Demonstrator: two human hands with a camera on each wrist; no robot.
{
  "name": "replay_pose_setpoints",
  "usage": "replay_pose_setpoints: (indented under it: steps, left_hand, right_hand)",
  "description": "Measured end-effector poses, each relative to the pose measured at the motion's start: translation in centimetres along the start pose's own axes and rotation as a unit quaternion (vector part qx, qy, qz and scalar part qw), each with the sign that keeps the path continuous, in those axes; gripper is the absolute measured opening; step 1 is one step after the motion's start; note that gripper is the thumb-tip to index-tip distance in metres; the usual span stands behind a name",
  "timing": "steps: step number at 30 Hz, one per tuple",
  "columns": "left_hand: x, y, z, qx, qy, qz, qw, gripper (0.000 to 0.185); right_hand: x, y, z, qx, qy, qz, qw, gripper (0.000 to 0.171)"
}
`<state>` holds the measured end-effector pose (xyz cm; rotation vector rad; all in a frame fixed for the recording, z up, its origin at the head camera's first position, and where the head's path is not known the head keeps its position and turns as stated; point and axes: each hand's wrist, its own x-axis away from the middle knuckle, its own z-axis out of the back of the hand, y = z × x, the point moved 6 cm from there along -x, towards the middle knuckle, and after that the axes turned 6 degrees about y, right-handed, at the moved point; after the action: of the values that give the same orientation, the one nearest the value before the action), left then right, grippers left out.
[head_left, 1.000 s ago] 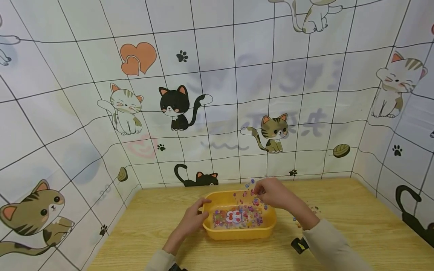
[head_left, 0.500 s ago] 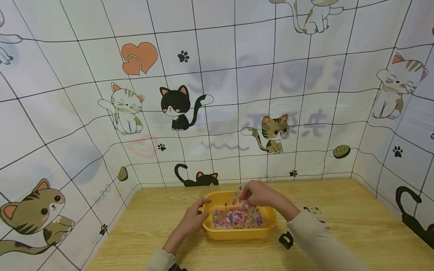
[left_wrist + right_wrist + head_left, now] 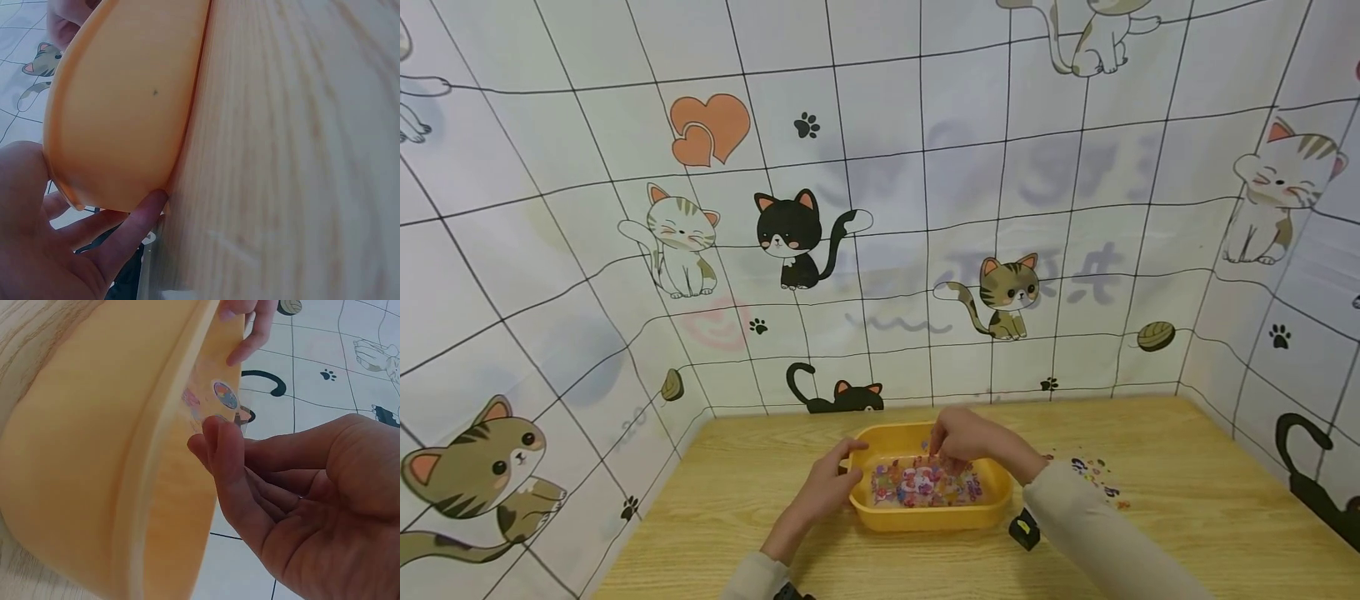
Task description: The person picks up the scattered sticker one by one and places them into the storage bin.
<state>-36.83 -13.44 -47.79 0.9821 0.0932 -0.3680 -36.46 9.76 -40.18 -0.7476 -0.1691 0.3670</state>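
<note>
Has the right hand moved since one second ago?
Yes. The right hand went left and down, from the yellow tub's far right rim to inside it.

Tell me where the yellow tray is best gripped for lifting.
Probably the yellow tray by its short end rims, from left and right: the left hand already holds the left rim, and the flared lip gives fingers purchase.

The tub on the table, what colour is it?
The tub is yellow-orange, clearest in the head view.

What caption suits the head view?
Left hand holds yellow tub rim; right hand dips into the stickers.
</note>
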Motion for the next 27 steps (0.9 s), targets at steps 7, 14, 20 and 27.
replay_pose_setpoints:
  steps: [7,14,20,27]
  left_hand:
    - [0.1,-0.2,0.1,-0.003,0.002,-0.004,1.0,0.04]
    - [0.1,-0.1,0.1,-0.003,0.002,0.0,1.0,0.04]
    - [0.0,0.1,0.1,-0.001,0.0,0.005,1.0,0.041]
    - [0.1,0.1,0.1,0.0,-0.001,0.009,1.0,0.041]
  right_hand:
    - [-0.1,-0.1,-0.5,0.06,-0.009,-0.029,0.998,0.02]
    - [-0.6,0.1,-1.2,0.112,-0.02,-0.038,0.993,0.036]
    - [-1.1,0.5,-1.5,0.131,-0.021,-0.051,0.99,0.035]
    - [-1.3,1.4,-1.6,0.164,-0.017,-0.082,0.983,0.041]
